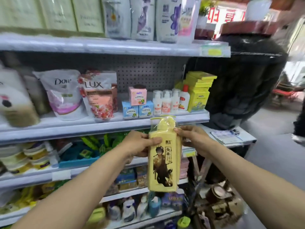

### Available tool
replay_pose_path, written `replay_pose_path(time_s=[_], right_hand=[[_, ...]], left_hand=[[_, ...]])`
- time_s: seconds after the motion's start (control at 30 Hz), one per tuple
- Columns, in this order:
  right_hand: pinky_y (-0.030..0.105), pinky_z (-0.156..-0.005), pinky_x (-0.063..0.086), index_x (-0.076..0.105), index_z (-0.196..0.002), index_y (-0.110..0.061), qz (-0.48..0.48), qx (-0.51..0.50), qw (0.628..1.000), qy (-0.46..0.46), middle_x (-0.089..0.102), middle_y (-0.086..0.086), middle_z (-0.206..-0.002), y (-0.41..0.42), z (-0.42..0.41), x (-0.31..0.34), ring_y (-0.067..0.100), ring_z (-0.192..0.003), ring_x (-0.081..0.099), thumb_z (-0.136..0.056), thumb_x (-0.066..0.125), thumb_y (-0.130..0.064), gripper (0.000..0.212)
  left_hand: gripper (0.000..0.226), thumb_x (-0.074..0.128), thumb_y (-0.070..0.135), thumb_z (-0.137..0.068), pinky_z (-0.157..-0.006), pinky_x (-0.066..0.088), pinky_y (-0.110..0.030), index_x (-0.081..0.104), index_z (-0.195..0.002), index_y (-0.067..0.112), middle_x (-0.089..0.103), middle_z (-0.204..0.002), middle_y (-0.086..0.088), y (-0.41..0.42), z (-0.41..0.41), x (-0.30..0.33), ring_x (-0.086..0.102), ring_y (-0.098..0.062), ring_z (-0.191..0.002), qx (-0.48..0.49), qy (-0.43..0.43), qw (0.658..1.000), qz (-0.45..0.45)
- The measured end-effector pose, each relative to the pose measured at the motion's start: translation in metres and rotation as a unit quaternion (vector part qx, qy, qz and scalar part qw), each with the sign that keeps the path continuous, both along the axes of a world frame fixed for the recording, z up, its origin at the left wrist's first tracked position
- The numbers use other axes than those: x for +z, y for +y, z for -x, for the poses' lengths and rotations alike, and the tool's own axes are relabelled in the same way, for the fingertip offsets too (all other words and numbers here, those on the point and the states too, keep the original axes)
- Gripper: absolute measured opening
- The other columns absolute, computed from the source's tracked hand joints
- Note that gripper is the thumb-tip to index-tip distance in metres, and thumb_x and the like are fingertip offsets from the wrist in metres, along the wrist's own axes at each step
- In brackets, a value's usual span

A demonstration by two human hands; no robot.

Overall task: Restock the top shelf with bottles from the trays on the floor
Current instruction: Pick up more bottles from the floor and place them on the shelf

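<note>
Below the shelf [165, 120] holding Dove [63, 95] and LUX [99, 95] pouches, both hands – left hand [140, 143], right hand [192, 138] – grip a yellow bottle pack [163, 162] (plastic-wrapped) by its shoulders, upright.

Even, bright shop lighting, few shadows. Daylight glares white above and right of the right hand [192, 138]. Motion blur smears the shelves [99, 47] left of the left hand [140, 143]. Edges bend outward, wide-angle.
</note>
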State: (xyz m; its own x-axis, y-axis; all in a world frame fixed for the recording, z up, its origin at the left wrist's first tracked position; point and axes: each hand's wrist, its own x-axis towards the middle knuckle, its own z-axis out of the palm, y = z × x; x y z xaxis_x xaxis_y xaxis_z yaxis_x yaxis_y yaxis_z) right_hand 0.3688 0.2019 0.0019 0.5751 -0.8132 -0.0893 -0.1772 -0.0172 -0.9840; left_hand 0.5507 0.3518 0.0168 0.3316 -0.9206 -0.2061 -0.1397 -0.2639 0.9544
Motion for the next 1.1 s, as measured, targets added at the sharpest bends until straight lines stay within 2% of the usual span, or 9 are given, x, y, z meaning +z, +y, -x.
replay_pose_path(time_s=[0.1,0.2,0.27,0.4,0.47,0.57,0.77,0.9,1.1], right_hand=[[0.048,-0.086,0.053,0.073,-0.108,-0.006,0.014,-0.009,1.0,-0.014,0.071,0.013,-0.095,0.009,0.004,0.026,0.026,-0.087,0.064,-0.073,0.086,-0.042,0.051],[0.051,-0.097,0.052,0.073,-0.109,-0.004,0.042,-0.028,0.998,-0.028,0.072,0.021,-0.105,0.018,0.009,0.054,0.034,-0.1,0.067,-0.081,0.082,-0.035,0.043],[0.051,-0.099,0.051,0.074,-0.107,-0.006,0.064,-0.037,0.997,-0.033,0.074,0.016,-0.108,0.023,0.012,0.072,0.033,-0.107,0.068,-0.083,0.08,-0.035,0.038],[0.04,-0.084,0.053,0.073,-0.106,-0.004,0.098,-0.052,0.993,-0.049,0.073,0.01,-0.094,0.034,0.016,0.11,0.022,-0.091,0.065,-0.085,0.078,-0.032,0.035],[0.043,-0.088,0.055,0.072,-0.108,-0.004,0.116,-0.057,0.99,-0.057,0.073,0.018,-0.101,0.039,0.018,0.126,0.024,-0.092,0.066,-0.085,0.078,-0.033,0.038],[0.043,-0.092,0.053,0.073,-0.108,-0.006,0.144,-0.068,0.985,-0.065,0.073,0.016,-0.107,0.042,0.02,0.152,0.026,-0.098,0.068,-0.085,0.078,-0.035,0.038],[0.032,-0.075,0.053,0.072,-0.108,-0.002,0.169,-0.077,0.977,-0.106,0.077,0.006,-0.091,0.04,0.034,0.194,0.016,-0.084,0.071,-0.087,0.077,-0.028,0.034],[0.03,-0.073,0.054,0.072,-0.107,-0.001,0.183,-0.082,0.972,-0.123,0.078,0.006,-0.09,0.032,0.048,0.219,0.014,-0.078,0.073,-0.09,0.074,-0.026,0.03],[0.026,-0.066,0.052,0.072,-0.104,-0.006,0.208,-0.088,0.964,-0.142,0.077,0.006,-0.088,0.009,0.062,0.25,0.011,-0.074,0.072,-0.092,0.072,-0.027,0.025]], left_hand=[[0.035,0.082,0.028,-0.08,-0.068,0.061,-0.028,0.072,-0.103,0.003,0.078,-0.089,-0.011,0.005,0.004,0.026,0.076,-0.018,-0.075,-0.011,-0.002,1.0,0.019],[0.038,0.083,0.031,-0.078,-0.082,0.061,-0.038,0.071,-0.103,0.004,0.079,-0.091,-0.01,0.009,0.006,0.051,0.076,-0.024,-0.085,-0.021,-0.011,0.999,0.036],[0.041,0.083,0.034,-0.076,-0.089,0.06,-0.042,0.072,-0.104,0.005,0.079,-0.094,-0.01,0.013,0.008,0.068,0.076,-0.027,-0.091,-0.026,-0.022,0.998,0.047],[0.041,0.081,0.035,-0.079,-0.089,0.059,-0.042,0.071,-0.106,0.006,0.079,-0.09,-0.008,0.022,0.014,0.103,0.076,-0.026,-0.087,-0.028,-0.045,0.996,0.076],[0.041,0.079,0.035,-0.08,-0.085,0.06,-0.039,0.07,-0.107,0.005,0.079,-0.088,-0.006,0.026,0.016,0.122,0.077,-0.023,-0.084,-0.033,-0.058,0.994,0.089],[0.045,0.081,0.039,-0.077,-0.076,0.061,-0.033,0.071,-0.106,0.007,0.079,-0.087,-0.006,0.028,0.018,0.149,0.077,-0.02,-0.08,-0.034,-0.082,0.99,0.113],[0.062,0.084,0.043,-0.059,-0.075,0.061,-0.035,0.071,-0.107,0.004,0.079,-0.085,-0.007,0.03,0.027,0.182,0.077,-0.019,-0.077,-0.029,-0.084,0.985,0.145],[0.051,0.084,0.04,-0.069,-0.073,0.061,-0.033,0.071,-0.105,0.006,0.079,-0.085,-0.005,0.026,0.032,0.191,0.077,-0.018,-0.078,-0.025,-0.098,0.984,0.15],[0.048,0.084,0.04,-0.071,-0.087,0.06,-0.042,0.072,-0.103,0.007,0.079,-0.088,-0.006,0.009,0.038,0.202,0.077,-0.021,-0.084,-0.009,-0.11,0.982,0.153]])
